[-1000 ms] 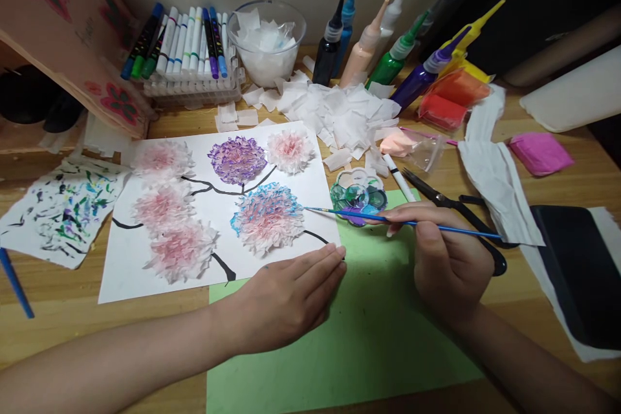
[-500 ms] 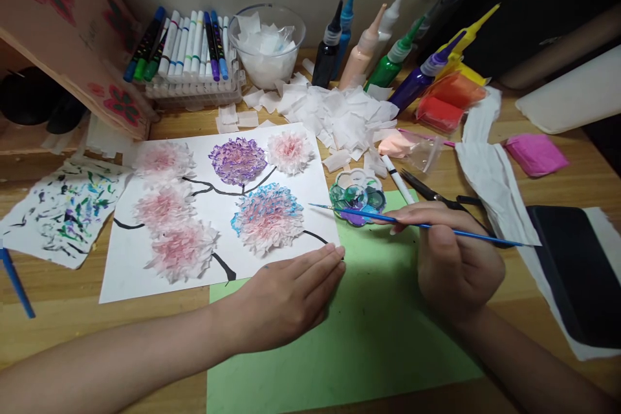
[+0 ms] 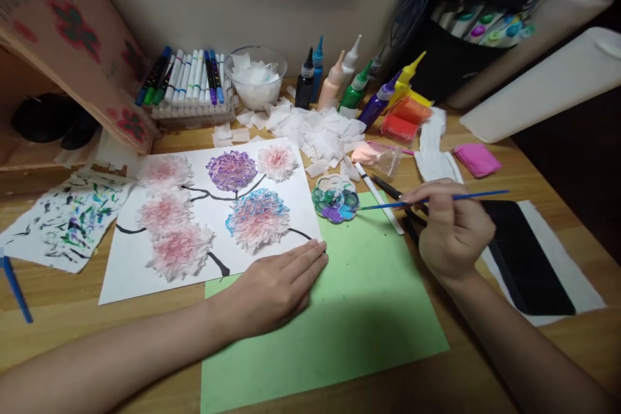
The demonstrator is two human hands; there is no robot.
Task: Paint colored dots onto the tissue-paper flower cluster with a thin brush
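Note:
My left hand (image 3: 279, 281) lies flat with its fingers stretched over the lower right corner of a white sheet (image 3: 123, 278). Several fluffy paper flowers sit on that sheet among black painted branches. One flower (image 3: 259, 223) is pink with blue-tipped petals along its top; another flower (image 3: 231, 170) has purple tips. In my right hand (image 3: 453, 229) a thin blue paintbrush (image 3: 478, 195) is pinched, its bristles pointing left at the right edge of a flower-shaped palette (image 3: 320, 197). Green, purple and blue paint fills the palette's wells. A green sheet (image 3: 310, 362) lies beneath my left hand and the white sheet's corner.
Paint bottles (image 3: 361, 87) stand at the back beside a pile of white tissue squares (image 3: 315, 132) and a clear bowl (image 3: 257, 81). Markers (image 3: 191, 77) rest on a case at the left. Scissors (image 3: 412, 217), a pen (image 3: 381, 197) and a black phone (image 3: 528, 259) lie on the right.
My right hand has drawn the brush away from the blue-tipped flower, bringing its tip to the palette's right edge. My left hand stays on the paper. The view has tilted up and shifted right.

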